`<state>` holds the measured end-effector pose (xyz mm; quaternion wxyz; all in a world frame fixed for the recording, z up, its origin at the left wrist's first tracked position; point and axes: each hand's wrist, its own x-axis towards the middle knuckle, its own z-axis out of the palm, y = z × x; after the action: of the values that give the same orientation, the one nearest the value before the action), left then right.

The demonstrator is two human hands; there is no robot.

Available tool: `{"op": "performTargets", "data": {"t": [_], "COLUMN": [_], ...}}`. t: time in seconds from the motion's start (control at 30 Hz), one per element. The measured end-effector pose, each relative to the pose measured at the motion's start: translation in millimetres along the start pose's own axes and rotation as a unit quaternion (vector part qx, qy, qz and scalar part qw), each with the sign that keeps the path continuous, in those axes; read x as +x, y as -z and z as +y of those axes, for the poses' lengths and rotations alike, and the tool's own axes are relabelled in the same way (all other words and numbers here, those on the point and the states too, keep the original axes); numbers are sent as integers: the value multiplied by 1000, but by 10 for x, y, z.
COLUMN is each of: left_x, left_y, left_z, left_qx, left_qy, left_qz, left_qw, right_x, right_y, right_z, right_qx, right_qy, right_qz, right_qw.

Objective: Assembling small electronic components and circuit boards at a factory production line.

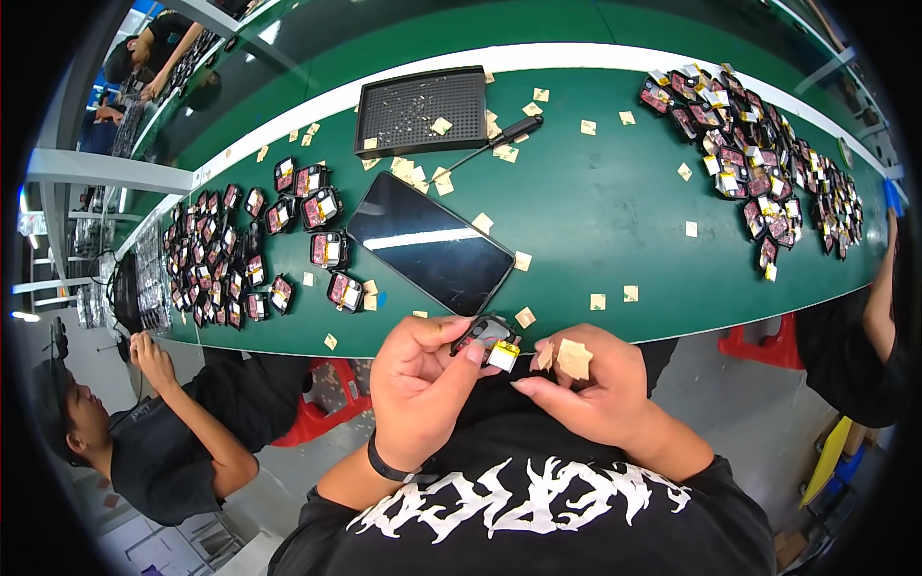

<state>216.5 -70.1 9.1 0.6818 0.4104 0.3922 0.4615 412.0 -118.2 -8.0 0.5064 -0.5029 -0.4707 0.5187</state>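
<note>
Close to the table's front edge, my left hand (418, 379) is closed round a small black device housing (497, 326), thumb and fingers gripping its sides. A small silver battery (503, 356) with yellow tape hangs out of the housing toward my right hand. My right hand (605, 389) is closed on several tan square stickers (574, 359), bunched between thumb and fingers just right of the battery. The two hands are apart. Beyond the housing lies a dark glossy phone-like slab (432, 245), set at a slant on the green table.
Many similar housings (226, 250) cover the table's left; more (744, 163) lie at the right. A black tray (423, 147) and a screwdriver (519, 130) are at the back, among scattered stickers (597, 302). A person (173, 432) sits left; another person's arm (879, 307) shows right.
</note>
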Motion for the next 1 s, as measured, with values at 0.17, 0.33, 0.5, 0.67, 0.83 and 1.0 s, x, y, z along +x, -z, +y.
{"op": "performTargets", "data": {"t": [0.17,0.33,0.5,0.67,0.83,1.0], "left_x": [15,15,35,24,7,-38], "left_y": [9,39,152,281,434,688], "left_z": [-51,-43,-70,-81,-81,-56], "left_qx": [16,-1,-33,-64,-89,-87], "left_qy": [-19,8,14,17,2,-21], "left_qz": [-42,-36,-60,-69,-92,-134], "left_qw": [999,999,998,995,992,987], "right_x": [166,122,106,195,210,202], "right_y": [-78,-117,-200,-362,-497,-737], "right_z": [-11,-12,-123,-157,-173,-232], "right_qx": [-238,-246,-188,-210,-199,-70], "right_qy": [265,242,140,160,80,-42], "right_qz": [-10,8,4,20,16,36], "right_qw": [934,939,972,964,977,996]}}
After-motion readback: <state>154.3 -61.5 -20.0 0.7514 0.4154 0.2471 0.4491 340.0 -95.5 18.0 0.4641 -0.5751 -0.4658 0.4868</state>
